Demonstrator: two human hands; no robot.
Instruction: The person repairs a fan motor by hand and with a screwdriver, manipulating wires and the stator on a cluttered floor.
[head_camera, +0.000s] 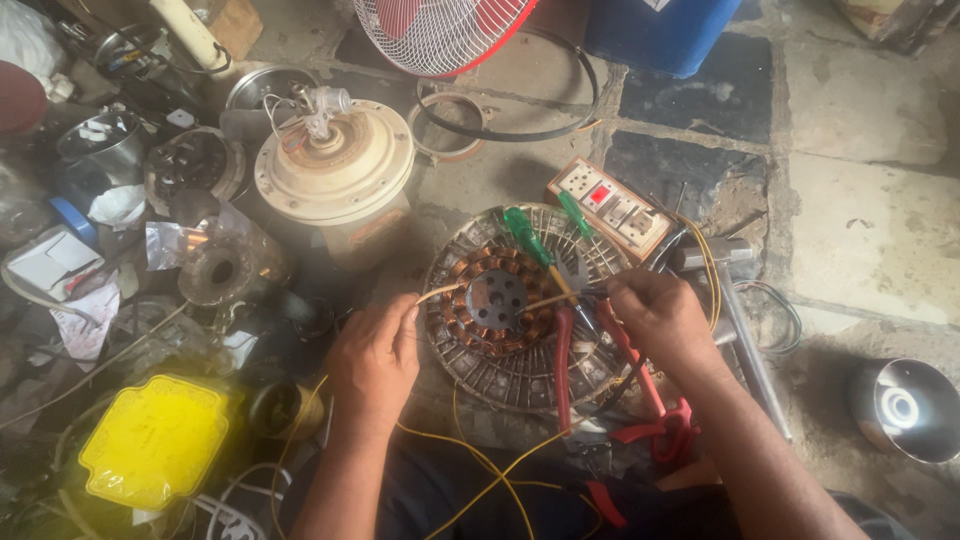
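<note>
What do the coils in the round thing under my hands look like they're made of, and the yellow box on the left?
The coils look like copper wire: tight reddish-brown windings with a dull metallic sheen, probably enamelled. They sit in a round grille of greyish, worn-looking metal. The yellow box looks like moulded plastic: bright, even colour, soft gloss, rounded edges.

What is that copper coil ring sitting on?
The copper coil ring lies on a round metal grille, which rests on the stone floor. Red-handled pliers and a green screwdriver lie across it. What lies below the grille is covered.
</note>
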